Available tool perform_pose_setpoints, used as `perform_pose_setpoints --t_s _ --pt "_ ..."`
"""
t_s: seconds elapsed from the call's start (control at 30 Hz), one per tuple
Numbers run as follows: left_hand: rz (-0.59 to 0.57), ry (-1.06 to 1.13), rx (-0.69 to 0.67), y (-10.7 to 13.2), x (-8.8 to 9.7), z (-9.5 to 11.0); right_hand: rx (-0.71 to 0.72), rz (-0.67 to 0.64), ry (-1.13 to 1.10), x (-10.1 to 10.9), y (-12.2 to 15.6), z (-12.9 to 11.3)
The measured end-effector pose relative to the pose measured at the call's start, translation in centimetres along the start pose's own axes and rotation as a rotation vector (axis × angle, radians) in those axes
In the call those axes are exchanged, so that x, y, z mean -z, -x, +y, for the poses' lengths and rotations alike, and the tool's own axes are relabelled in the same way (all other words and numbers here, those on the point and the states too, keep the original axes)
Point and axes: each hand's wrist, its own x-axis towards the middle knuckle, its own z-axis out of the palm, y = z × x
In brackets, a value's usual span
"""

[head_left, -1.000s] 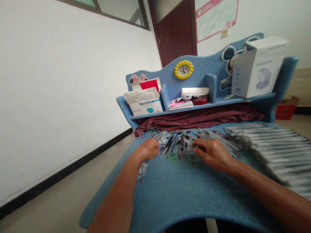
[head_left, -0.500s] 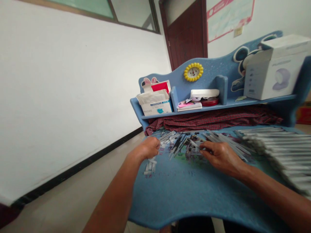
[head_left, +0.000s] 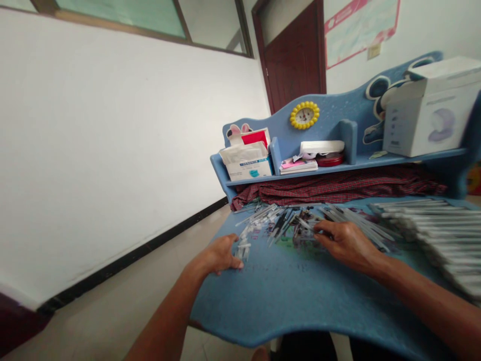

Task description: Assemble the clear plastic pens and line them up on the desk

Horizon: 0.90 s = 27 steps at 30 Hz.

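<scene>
Left hand point(head_left: 220, 255) pulled back to worktop point(head_left: 285, 301) edge, open beside loose tubes point(head_left: 243, 247); right hand point(head_left: 347, 243) over scattered pile point(head_left: 285, 223), grip unclear.

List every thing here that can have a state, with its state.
left hand, open, flat on the desk beside short pieces.
right hand, fingers curled on the loose pile; grip unclear.
loose pile, scattered.
long tubes, stacked neatly.
door, shut.
blue-printed box, open, paper sticking out.
checked cloth, crumpled under the shelf.
</scene>
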Motion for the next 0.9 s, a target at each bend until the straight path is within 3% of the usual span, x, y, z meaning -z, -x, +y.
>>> perform_pose_setpoints --t_s 0.2,0.37,0.7,0.9 --pt "-0.021 0.152 -0.127 -3.7 -0.8 1.3 0.015 -0.001 -0.037 0.0 -0.1 0.3" --pt "-0.029 0.080 -0.177 -5.6 -0.9 3.9 0.016 0.015 -0.053 0.3 -0.2 0.3" --pt "-0.046 -0.098 -0.247 -7.5 -0.3 6.1 0.052 0.002 -0.033 0.4 -0.2 0.1" --pt "0.046 -0.291 -0.344 -7.1 0.7 7.7 0.033 -0.038 -0.017 0.3 -0.2 0.1"
